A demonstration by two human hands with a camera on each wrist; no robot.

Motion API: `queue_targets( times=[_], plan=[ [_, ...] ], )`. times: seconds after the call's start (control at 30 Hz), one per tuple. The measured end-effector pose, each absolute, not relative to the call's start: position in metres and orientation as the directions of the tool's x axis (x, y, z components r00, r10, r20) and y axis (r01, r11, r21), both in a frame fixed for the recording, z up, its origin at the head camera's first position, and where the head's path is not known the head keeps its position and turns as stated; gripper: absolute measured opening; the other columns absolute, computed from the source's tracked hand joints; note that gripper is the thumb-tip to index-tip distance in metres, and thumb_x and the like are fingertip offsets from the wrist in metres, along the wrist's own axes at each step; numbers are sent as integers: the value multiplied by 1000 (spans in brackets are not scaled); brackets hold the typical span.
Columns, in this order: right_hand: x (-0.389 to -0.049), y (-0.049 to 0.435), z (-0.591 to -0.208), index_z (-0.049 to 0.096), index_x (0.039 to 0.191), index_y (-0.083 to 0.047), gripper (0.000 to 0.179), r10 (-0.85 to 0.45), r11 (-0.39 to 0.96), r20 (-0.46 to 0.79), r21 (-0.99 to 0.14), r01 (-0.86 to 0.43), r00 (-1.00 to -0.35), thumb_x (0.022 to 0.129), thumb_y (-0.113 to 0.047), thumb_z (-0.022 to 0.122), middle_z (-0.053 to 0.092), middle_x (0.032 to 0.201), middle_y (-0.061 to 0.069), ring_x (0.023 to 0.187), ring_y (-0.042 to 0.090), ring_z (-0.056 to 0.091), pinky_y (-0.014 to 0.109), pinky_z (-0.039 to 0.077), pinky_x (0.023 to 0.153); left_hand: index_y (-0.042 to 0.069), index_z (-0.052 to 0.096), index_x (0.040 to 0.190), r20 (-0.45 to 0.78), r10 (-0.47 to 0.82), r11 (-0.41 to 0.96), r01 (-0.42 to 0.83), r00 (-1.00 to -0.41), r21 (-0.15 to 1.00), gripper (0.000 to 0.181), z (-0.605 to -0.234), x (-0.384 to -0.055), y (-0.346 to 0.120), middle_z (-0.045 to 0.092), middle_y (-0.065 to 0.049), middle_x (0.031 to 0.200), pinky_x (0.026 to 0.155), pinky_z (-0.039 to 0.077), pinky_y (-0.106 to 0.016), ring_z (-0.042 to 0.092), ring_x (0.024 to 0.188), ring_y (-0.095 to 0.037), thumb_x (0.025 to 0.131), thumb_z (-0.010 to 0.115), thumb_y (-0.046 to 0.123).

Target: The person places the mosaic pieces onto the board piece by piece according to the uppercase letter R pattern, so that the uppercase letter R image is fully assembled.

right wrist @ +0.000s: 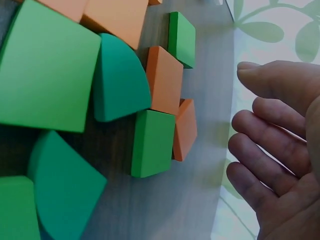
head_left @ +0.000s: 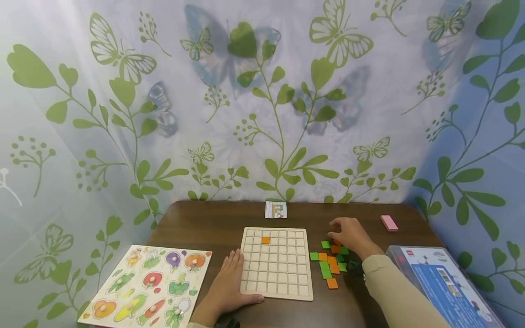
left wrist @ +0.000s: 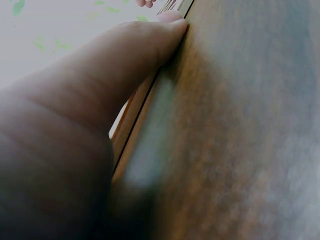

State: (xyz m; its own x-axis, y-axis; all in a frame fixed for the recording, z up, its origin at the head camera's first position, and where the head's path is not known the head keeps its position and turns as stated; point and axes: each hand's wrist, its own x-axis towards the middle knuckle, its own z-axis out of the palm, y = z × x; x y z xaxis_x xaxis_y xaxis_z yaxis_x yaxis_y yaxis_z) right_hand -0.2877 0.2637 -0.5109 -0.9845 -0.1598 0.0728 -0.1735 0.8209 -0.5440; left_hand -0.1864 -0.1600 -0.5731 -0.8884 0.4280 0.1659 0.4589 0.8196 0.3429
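A pale square board with a grid of shallow cells (head_left: 277, 265) lies on the table, with one orange square tile (head_left: 265, 240) in an upper-left cell. My left hand (head_left: 228, 284) rests along the board's left side, fingers straight and thumb by the lower-left edge. In the left wrist view its thumb (left wrist: 125, 52) fills much of the frame. To the right of the board my right hand (head_left: 348, 233) hovers at the far end of a loose group of tiles, fingers loosely bent and holding nothing. Among them are green squares (right wrist: 47, 70), orange squares (head_left: 332, 283) and teal quarter-round pieces (right wrist: 122, 80).
Behind the board lies a small card with a coloured grid pattern (head_left: 276, 210). A pink block (head_left: 389, 223) sits at the far right. A vegetable puzzle board (head_left: 137, 284) is at the left, and a clear case with a blue-and-white sheet (head_left: 445, 284) at the right.
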Motion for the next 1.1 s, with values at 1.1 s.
queue_targets(
  times=[1.1],
  plan=[
    [-286, 264, -515, 76, 121, 1, 45, -255, 821, 2, -529, -217, -967, 84, -19, 92, 73, 118, 16, 109, 37, 68, 58, 54, 96, -15, 29, 158, 153, 425, 820, 451, -892, 353, 135, -569, -183, -159, 23, -32, 166, 124, 20, -55, 21, 154, -45, 78, 64, 89]
  ],
)
